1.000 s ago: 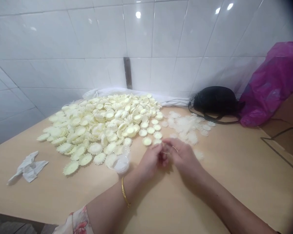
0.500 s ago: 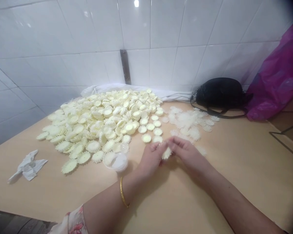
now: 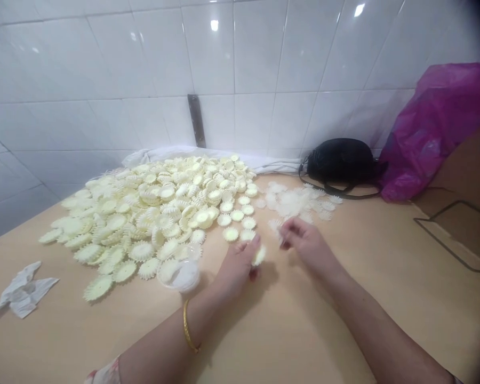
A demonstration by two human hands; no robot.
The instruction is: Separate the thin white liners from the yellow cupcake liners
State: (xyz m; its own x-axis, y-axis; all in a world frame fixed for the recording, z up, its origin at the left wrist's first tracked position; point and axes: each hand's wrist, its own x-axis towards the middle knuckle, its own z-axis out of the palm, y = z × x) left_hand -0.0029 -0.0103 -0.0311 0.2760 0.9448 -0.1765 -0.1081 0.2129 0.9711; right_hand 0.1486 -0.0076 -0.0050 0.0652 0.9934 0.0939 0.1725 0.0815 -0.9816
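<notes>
Pinching a fluted disc in left hand

Scalloped discs heap on the table; a smaller pile lies right; a handbag behind it.

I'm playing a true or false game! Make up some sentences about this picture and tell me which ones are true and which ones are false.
1. The left hand is holding a frilly pale yellow disc. True.
2. The gold bangle is on the right arm. False: it is on the left arm.
3. The black bag is sitting on top of the big pile of yellow discs. False: it is apart from the pile, beside the tiled wall.
4. A crumpled white tissue is lying on the table, left of the pile. True.
</notes>
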